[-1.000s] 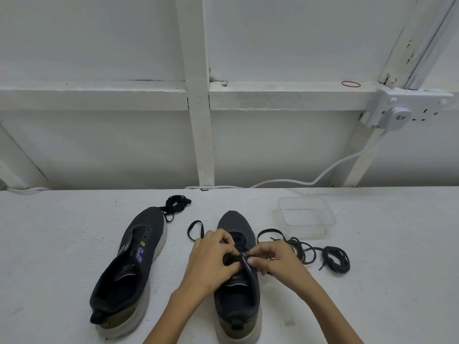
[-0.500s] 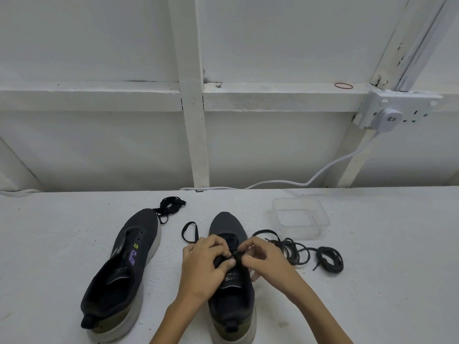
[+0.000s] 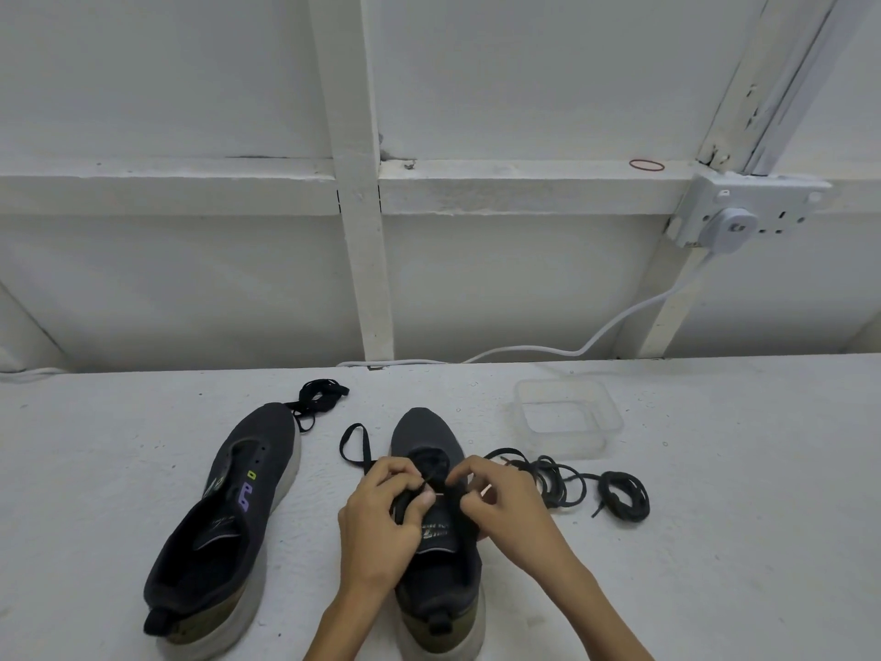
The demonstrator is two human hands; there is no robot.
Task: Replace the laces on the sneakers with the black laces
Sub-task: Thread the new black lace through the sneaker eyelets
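Note:
Two dark sneakers stand toe-away on the white table. The left sneaker (image 3: 229, 527) has bare eyelets and no lace. Over the tongue of the right sneaker (image 3: 431, 436) both hands work. My left hand (image 3: 381, 522) pinches a flat black lace (image 3: 355, 446) at the eyelets; its loop lies to the shoe's left. My right hand (image 3: 505, 508) pinches the same lace from the other side. A bundled black lace (image 3: 320, 395) lies behind the left sneaker. Thinner dark laces (image 3: 553, 474) and a coiled dark lace (image 3: 624, 496) lie to the right.
A clear plastic container (image 3: 567, 417) sits behind the loose laces at the right. A white cable (image 3: 596, 336) runs along the table's back edge up to a wall socket (image 3: 743, 217). A white framed wall closes the back.
Both hands have shifted slightly toward the toe of the right sneaker and separated a little along the lace. The camera view drifted, so everything sits a bit further left.

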